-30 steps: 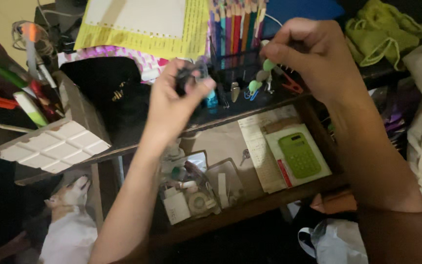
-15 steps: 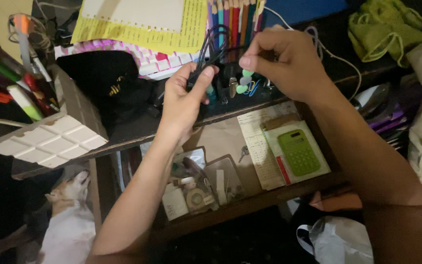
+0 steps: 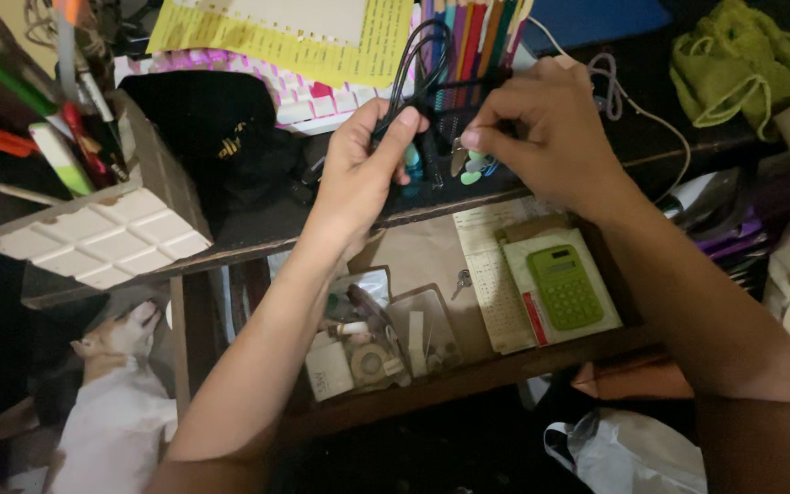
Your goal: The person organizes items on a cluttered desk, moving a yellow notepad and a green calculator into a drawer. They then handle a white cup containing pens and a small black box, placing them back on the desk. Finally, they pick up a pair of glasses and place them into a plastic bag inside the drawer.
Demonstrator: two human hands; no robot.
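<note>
My left hand [image 3: 358, 174] pinches a looped black cable [image 3: 411, 64] above the dark desk top. My right hand [image 3: 550, 137] grips the same cable's other end close by, fingers closed near small pale green clips [image 3: 475, 166]. Both hands hover in front of a black mesh holder of coloured pencils [image 3: 468, 37]. Below them an open drawer [image 3: 468, 366] holds a green calculator [image 3: 565, 286], a key [image 3: 458, 284] and a clear tray of small items [image 3: 368, 348].
A white tiled pen box [image 3: 93, 238] with markers stands at left. A black cloth [image 3: 203, 128], a pink keyboard and yellow paper [image 3: 276, 32] lie behind. A green cloth [image 3: 733, 59] sits at right. A white and tan dog [image 3: 112, 402] lies on the floor.
Both hands have come closer together and lower, to the desk edge. The cable, bunched in my left hand a second ago, now stands up as a loop between the hands.
</note>
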